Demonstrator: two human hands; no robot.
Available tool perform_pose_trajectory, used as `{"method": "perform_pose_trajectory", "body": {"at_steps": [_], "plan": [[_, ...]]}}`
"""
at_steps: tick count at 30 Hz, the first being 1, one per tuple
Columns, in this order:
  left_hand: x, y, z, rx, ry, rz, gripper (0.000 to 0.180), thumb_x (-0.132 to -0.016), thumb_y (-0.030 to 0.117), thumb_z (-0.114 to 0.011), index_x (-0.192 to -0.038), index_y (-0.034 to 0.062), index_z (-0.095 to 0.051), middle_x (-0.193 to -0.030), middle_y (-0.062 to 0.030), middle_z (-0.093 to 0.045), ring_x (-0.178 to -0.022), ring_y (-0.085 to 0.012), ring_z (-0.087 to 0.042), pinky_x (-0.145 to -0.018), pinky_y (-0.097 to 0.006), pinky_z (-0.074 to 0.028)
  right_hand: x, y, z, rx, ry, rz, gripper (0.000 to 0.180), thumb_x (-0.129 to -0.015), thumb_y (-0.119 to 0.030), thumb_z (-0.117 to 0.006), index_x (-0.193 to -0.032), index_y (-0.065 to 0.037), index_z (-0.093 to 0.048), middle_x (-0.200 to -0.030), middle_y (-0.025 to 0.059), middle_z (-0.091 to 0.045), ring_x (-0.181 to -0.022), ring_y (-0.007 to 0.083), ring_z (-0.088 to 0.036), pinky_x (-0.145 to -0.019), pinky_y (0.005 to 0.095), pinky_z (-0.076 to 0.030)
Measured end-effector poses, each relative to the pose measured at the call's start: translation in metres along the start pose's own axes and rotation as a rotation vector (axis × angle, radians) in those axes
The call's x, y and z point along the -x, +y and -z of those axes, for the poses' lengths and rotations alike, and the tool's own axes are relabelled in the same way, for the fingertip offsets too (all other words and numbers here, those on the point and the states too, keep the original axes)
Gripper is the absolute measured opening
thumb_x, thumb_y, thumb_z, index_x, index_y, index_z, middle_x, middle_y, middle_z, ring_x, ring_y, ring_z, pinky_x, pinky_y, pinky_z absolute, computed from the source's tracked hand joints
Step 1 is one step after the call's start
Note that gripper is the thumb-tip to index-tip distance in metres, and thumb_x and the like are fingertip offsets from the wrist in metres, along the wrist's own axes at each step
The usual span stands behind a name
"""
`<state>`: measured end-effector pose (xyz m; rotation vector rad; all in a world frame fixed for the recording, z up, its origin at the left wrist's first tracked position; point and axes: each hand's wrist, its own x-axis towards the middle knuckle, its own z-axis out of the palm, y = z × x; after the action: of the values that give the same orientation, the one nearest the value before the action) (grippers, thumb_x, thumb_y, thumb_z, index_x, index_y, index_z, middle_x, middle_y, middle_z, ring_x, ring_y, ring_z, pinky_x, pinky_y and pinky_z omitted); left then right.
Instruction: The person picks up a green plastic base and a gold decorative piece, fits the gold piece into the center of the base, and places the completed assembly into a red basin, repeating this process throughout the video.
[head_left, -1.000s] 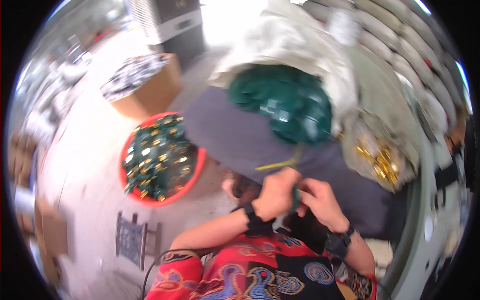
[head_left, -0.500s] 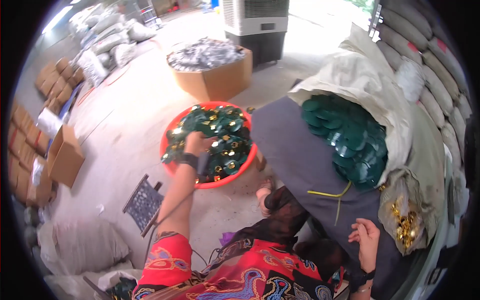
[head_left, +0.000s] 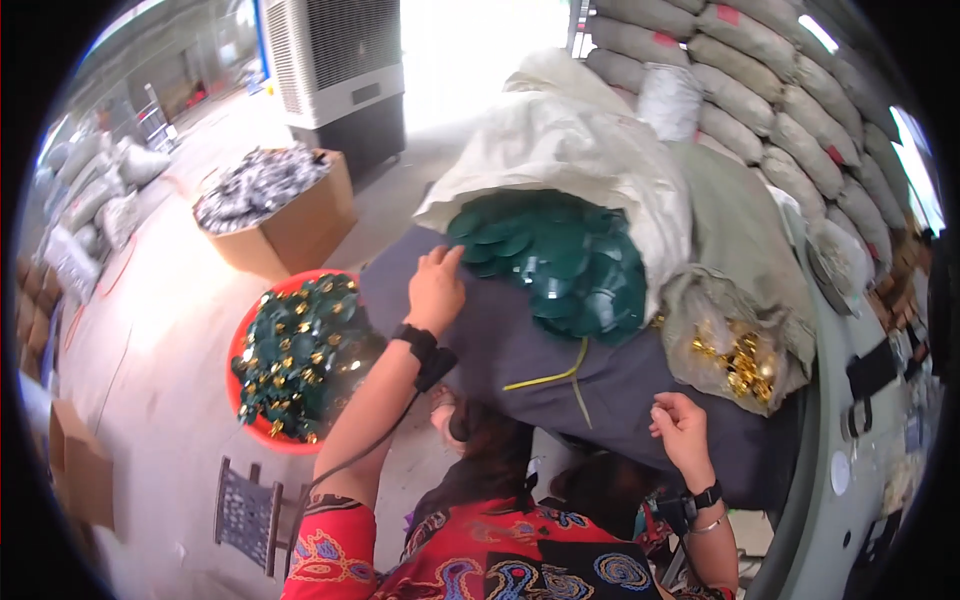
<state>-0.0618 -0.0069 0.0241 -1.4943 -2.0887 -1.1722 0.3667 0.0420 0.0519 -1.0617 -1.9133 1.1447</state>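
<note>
A: Item: green plastic discs (head_left: 560, 265), heaped in white sack (head_left: 590, 150), just beyond left hand (head_left: 436, 288).
B: Handling: likely light, stiff, slippery; pinch by rim. Left hand's fingers spread, empty; right hand (head_left: 682, 430) loosely curled, empty.

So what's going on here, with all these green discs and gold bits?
A person in a red patterned top reaches the left hand to a heap of dark green discs spilling from a white sack onto a grey cloth. The right hand rests on that cloth near a bag of small gold pieces. A red basin of green-and-gold parts sits on the floor.
</note>
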Motion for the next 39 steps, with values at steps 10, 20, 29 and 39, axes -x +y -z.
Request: {"method": "perform_pose_trajectory", "body": {"at_steps": [10, 20, 29, 39], "plan": [[-0.041, -0.029, -0.043, -0.381, -0.255, -0.017, 0.037, -0.081, 0.012, -0.057, -0.117, 0.0186, -0.061, -0.090, -0.0165, -0.064, -0.085, -0.0348, -0.061, -0.072, -0.044, -0.051, -0.006, 0.032, 0.078, 0.454, 0.343, 0.053, 0.024, -0.077, -0.010, -0.068, -0.096, 0.002, -0.062, -0.081, 0.0196, -0.060, -0.073, 0.0324, -0.062, -0.066, 0.0382, -0.049], [0.020, 0.023, -0.003, -0.052, -0.098, -0.077, 0.026, -0.082, 0.012, -0.059, -0.107, 0.0150, -0.066, -0.077, -0.0151, -0.066, -0.068, -0.0342, -0.064, -0.063, -0.044, -0.050, -0.086, 0.063, 0.120, 0.999, 0.372, -0.062, 0.030, -0.080, -0.017, -0.062, -0.108, -0.007, -0.061, -0.087, 0.0215, -0.064, -0.084, 0.0385, -0.063, -0.075, 0.0469, -0.050], [0.055, 0.043, 0.011, 0.221, -0.166, -0.034, 0.043, -0.069, -0.004, -0.053, -0.107, 0.0109, -0.066, -0.080, -0.0167, -0.062, -0.074, -0.0347, -0.062, -0.070, -0.043, -0.050, -0.106, 0.078, 0.117, 1.149, 0.338, 0.028, 0.025, -0.077, -0.007, -0.059, -0.100, 0.004, -0.059, -0.088, 0.0272, -0.062, -0.085, 0.0412, -0.061, -0.076, 0.0484, -0.049], [0.048, 0.053, -0.011, -0.216, -0.358, 0.038, 0.064, -0.072, 0.029, -0.073, -0.128, 0.0082, -0.052, -0.119, -0.0235, -0.052, -0.108, -0.0410, -0.051, -0.089, -0.044, -0.045, -0.077, 0.070, 0.093, 1.058, 0.272, 0.124, 0.012, -0.075, -0.004, -0.053, -0.083, 0.001, -0.060, -0.080, 0.0212, -0.059, -0.077, 0.0361, -0.061, -0.066, 0.0440, -0.050]]}}
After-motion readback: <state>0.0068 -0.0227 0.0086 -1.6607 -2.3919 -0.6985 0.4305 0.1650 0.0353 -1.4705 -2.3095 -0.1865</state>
